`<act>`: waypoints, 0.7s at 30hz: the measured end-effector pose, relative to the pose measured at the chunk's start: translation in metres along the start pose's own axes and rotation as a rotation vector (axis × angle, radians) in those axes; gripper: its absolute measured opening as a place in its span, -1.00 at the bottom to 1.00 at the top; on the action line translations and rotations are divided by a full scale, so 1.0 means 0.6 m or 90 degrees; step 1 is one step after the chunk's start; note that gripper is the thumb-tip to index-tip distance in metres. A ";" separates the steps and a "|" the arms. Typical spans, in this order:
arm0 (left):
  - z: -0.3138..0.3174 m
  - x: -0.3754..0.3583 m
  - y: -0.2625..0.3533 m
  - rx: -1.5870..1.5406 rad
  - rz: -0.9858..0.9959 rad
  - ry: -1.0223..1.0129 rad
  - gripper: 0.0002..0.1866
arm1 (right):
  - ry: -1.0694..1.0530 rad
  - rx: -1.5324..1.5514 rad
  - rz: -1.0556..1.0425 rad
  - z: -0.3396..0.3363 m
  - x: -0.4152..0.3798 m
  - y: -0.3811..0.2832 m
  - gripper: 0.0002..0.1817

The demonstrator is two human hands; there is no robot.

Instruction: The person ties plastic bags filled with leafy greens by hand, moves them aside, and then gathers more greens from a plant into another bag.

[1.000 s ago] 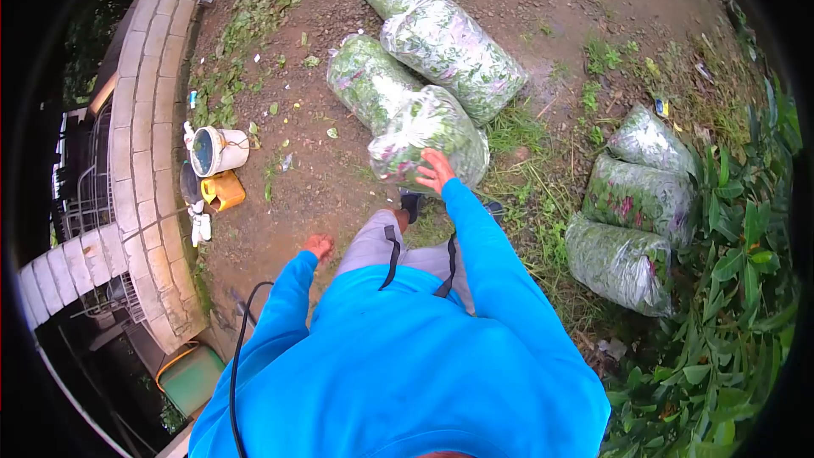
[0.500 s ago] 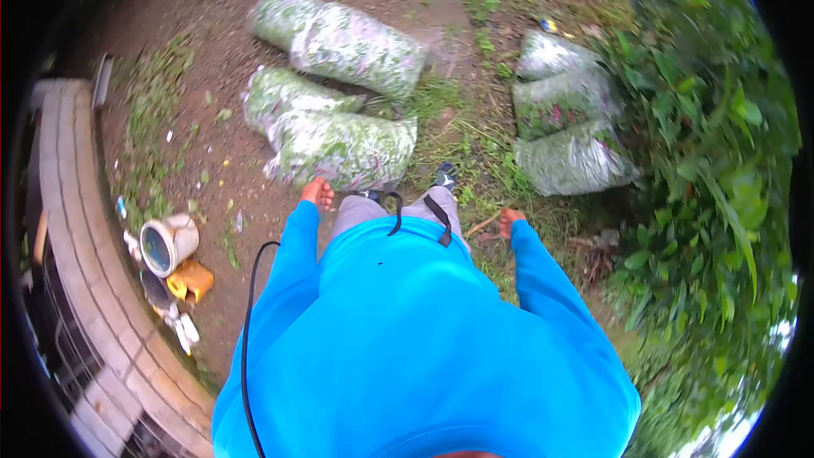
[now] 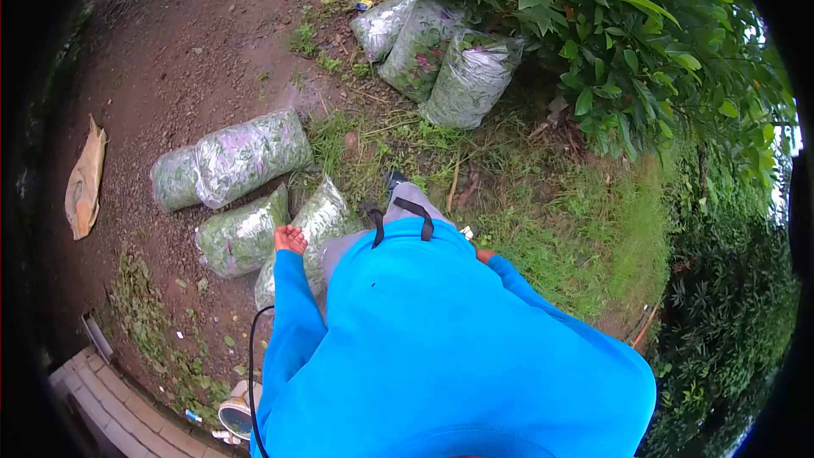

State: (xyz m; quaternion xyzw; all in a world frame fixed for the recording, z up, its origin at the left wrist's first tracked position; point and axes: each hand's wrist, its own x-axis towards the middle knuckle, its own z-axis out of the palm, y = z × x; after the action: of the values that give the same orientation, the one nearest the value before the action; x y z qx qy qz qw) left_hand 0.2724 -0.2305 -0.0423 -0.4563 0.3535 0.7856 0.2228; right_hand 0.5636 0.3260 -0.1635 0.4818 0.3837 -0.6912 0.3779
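Note:
My left hand [image 3: 291, 239] hangs in front of the plastic bags, its fingers loosely bent and nothing in them. In this view it overlaps the gap between a clear bag stuffed with green leaves [image 3: 242, 237] and another leaf-filled bag [image 3: 326, 220] beside my leg. Farther out lies a long pair of packed bags [image 3: 254, 157], end to end. My right hand [image 3: 485, 255] is low at my right side over the grass, mostly hidden by the blue sleeve, so its fingers do not show.
Three more leaf-filled bags [image 3: 471, 76] lean together under a leafy bush [image 3: 585, 17]. A tan sack [image 3: 87, 178] lies on the dirt at the far left. A white bucket [image 3: 237, 414] stands near a paved edge [image 3: 127, 416] at the lower left. Grass [image 3: 577, 237] grows to the right.
My view and body have turned to the right, so the bags have shifted left and swung round. My right hand has drawn back closer to my side.

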 end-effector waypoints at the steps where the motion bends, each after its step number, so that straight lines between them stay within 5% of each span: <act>1: 0.008 0.003 0.001 0.009 0.003 -0.005 -0.76 | 0.025 0.019 -0.027 0.007 -0.061 0.020 -0.61; 5: 0.017 0.000 0.002 0.016 0.031 0.016 -0.78 | 0.022 0.247 -0.204 0.044 -0.249 0.017 -0.65; 7: 0.027 -0.012 0.001 -0.003 0.023 0.060 -0.78 | -0.006 -0.765 -0.218 0.013 -0.075 -0.056 -0.67; 9: 0.031 -0.021 -0.008 -0.001 0.030 0.093 -0.78 | 0.155 -0.042 0.043 -0.018 -0.013 -0.129 -0.83; 10: 0.034 -0.022 -0.011 -0.006 0.034 0.123 -0.78 | 0.085 -0.032 0.098 0.003 -0.056 -0.212 -0.83; 11: 0.044 -0.022 -0.015 0.016 0.034 0.127 -0.78 | 0.272 -0.127 0.019 0.090 -0.146 -0.309 -0.82; 14: 0.091 -0.032 -0.034 0.076 -0.009 0.191 -0.78 | 0.183 0.030 -0.154 0.110 -0.168 -0.480 -0.83; 15: 0.106 -0.027 -0.040 0.116 -0.034 0.194 -0.79 | 0.178 -0.064 -0.218 0.092 -0.150 -0.515 -0.61; 21: 0.267 -0.013 -0.054 0.275 -0.034 0.138 -0.79 | 0.124 -0.059 -0.266 0.100 -0.114 -0.687 -0.60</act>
State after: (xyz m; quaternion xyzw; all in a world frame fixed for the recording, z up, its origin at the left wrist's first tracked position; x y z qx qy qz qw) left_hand 0.2082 -0.0878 0.0064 -0.4889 0.5228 0.6321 0.2968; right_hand 0.1901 0.4557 -0.0152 0.4384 0.5412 -0.6862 0.2097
